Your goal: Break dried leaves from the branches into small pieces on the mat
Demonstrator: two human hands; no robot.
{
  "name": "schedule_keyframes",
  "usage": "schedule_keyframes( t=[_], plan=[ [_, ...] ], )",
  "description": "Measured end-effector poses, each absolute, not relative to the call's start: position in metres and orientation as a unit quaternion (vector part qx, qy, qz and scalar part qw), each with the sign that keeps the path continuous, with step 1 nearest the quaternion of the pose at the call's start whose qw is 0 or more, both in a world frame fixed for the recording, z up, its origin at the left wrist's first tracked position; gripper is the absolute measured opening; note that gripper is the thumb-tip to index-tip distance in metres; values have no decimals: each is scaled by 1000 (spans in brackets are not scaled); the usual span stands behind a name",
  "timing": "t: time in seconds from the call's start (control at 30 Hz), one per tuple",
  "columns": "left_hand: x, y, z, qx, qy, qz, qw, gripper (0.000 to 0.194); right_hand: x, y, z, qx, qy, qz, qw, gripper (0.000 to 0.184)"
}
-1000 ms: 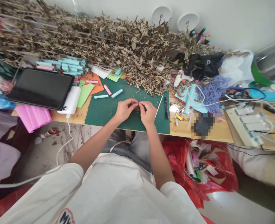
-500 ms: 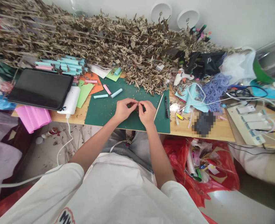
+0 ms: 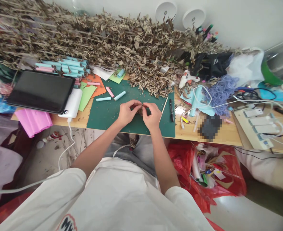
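Note:
Over the green cutting mat (image 3: 103, 115), my left hand (image 3: 127, 113) and my right hand (image 3: 152, 116) meet at their fingertips. Both are pinched, thumb against fingers, on a small piece of dried leaf (image 3: 140, 111), mostly hidden by the fingers. Just beyond them lies a heap of dried leaves (image 3: 153, 83). To the left on the mat are two blue paper rolls, one flat (image 3: 103, 99) and one slanted (image 3: 120, 96), and a pink paper roll (image 3: 110, 92). A thin pale stick (image 3: 164, 107) rests right of my right hand, beside a black pen (image 3: 171, 110).
Dried stalks (image 3: 95, 38) line the back of the table. On the left are a black tablet (image 3: 41, 91), a white power bank (image 3: 72, 104) and stacked paper rolls (image 3: 71, 68). To the right lie a glue gun (image 3: 188, 78), purple yarn (image 3: 221, 93) and a power strip (image 3: 256, 128).
My fingertips have shifted slightly at the dried leaf, and a little more of it shows between them. The things on the table have stayed in place.

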State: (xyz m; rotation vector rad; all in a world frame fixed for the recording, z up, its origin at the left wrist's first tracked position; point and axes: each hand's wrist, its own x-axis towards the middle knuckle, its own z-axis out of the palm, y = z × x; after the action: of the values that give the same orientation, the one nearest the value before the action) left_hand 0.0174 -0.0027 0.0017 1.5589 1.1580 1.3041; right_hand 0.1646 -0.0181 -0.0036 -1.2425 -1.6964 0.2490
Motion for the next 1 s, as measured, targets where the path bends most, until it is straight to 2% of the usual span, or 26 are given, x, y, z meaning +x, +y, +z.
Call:
schedule_keyframes(
  t=[0.53,1.0],
  plan=[
    [16,-3,3,611,468,500,396,13,165,-17,-6,-520,-709,115,463,18],
    [17,-4,4,632,459,498,378,11,163,-20,-6,-537,-726,58,425,14]
  ],
)
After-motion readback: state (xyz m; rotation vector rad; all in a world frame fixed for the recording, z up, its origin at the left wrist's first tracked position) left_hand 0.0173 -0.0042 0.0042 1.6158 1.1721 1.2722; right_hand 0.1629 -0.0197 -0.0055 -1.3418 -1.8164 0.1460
